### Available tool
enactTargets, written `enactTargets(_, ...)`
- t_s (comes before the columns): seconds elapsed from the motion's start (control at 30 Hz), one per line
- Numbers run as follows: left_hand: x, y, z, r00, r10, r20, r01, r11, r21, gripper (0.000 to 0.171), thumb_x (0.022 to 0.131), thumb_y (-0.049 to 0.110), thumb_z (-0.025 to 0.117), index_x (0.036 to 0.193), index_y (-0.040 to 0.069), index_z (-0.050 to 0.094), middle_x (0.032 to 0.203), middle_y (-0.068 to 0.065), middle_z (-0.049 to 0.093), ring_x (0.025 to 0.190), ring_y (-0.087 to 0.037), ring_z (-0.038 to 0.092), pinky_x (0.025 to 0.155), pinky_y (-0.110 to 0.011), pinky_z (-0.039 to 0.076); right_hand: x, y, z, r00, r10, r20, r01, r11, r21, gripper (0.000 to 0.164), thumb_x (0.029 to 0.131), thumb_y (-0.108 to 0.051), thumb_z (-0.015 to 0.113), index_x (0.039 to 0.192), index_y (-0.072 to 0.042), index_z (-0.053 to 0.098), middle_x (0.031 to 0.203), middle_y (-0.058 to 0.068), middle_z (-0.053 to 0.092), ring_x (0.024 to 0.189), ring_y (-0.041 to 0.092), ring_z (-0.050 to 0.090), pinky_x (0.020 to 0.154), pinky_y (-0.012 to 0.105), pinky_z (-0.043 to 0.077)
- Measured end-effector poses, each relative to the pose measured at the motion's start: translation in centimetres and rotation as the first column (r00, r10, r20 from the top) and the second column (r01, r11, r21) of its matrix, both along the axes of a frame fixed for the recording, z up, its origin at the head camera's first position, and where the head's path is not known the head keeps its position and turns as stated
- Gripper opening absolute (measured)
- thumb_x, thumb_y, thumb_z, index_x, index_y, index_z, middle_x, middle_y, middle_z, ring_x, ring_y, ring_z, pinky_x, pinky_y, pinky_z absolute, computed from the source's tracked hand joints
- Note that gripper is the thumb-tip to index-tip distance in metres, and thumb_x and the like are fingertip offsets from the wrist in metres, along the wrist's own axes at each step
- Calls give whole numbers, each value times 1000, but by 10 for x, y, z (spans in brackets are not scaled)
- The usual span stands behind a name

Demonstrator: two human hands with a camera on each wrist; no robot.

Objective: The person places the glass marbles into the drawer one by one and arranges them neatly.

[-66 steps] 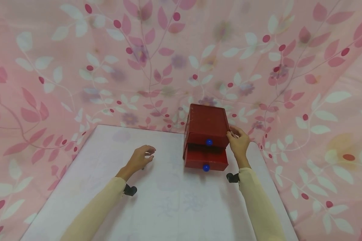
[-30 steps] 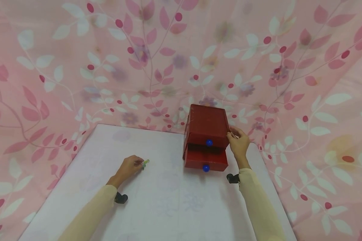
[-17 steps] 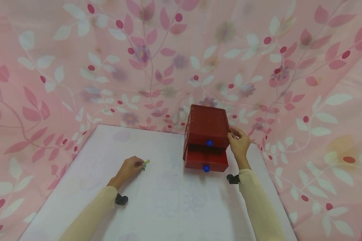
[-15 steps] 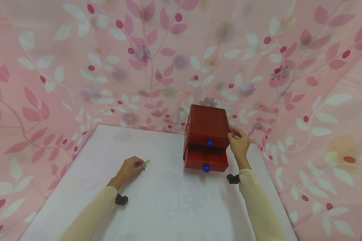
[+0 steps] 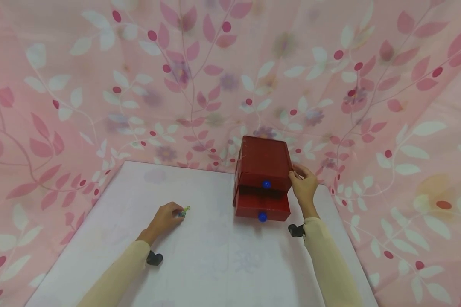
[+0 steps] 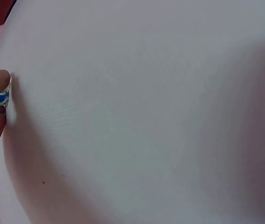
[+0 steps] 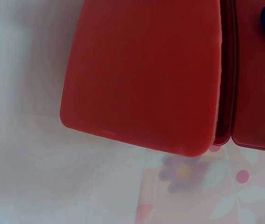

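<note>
My left hand [image 5: 163,221] is low over the table, thumb and fingertips pinching small glass marbles [image 5: 186,209] tinted yellow, green and blue. In the left wrist view, a blue-and-white marble [image 6: 1,98] shows between the thumb and fingers. Further right stands a small red drawer cabinet [image 5: 265,155] with two drawers. Its upper drawer, with a blue knob [image 5: 266,184], is closed, while the lower drawer [image 5: 249,211] is pulled partly out. My right hand [image 5: 305,185] grips the cabinet's right side near the front. The lower drawer [image 7: 141,74] fills much of the right wrist view.
A white cloth [image 5: 211,264] covers the table. Pink floral fabric [image 5: 199,85] hangs behind it and on both sides, close behind the cabinet. Black wrist cameras [image 5: 154,258] stick out below both sleeves.
My left hand came down from above, leftward and toward me, to the marbles, and its thumb and fingers closed round them. The right hand and cabinet stayed in place; the view tilted slightly.
</note>
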State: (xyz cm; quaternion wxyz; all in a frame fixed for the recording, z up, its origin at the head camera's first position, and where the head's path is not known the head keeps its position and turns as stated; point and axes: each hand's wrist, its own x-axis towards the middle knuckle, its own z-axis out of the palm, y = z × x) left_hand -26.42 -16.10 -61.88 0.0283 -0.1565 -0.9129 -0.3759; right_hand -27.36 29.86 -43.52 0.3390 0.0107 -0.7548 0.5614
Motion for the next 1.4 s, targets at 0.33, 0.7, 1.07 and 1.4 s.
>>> enactTargets(0.33,1,0,0,1000,-8,-29,8,1000,-2,27,77,-4,78,102,3,70,96,-4,66,90,-21,64,80,-35,56,0,1,-1,1000,16,-6,-16,1000,-11,26,79,15,67,105,16,67,100,34,66,97,48,64,85,47,54)
enactTargets(0.7,1,-2,0,998,-22,-65,22,1000,8,26,77,-6,76,101,3,71,97,-5,67,89,-21,64,80,-37,56,0,0,0,1000,11,1,-11,1000,-8,26,79,14,67,105,15,68,101,34,66,98,48,64,85,45,54)
enactTargets(1.07,2,-3,1,998,-22,-55,24,999,38,27,79,-7,75,104,3,70,98,-6,66,91,-22,65,81,-38,55,0,0,0,1000,-1,5,1,1000,-4,26,79,13,67,105,13,69,101,32,66,98,46,64,84,42,55)
enactTargets(1.4,7,-4,6,999,-13,-49,16,998,59,25,81,-6,72,105,3,69,101,-8,67,96,-25,65,86,-41,55,2,-1,1,1000,4,12,-4,1000,4,27,79,14,67,106,17,66,102,34,65,98,48,63,84,38,55)
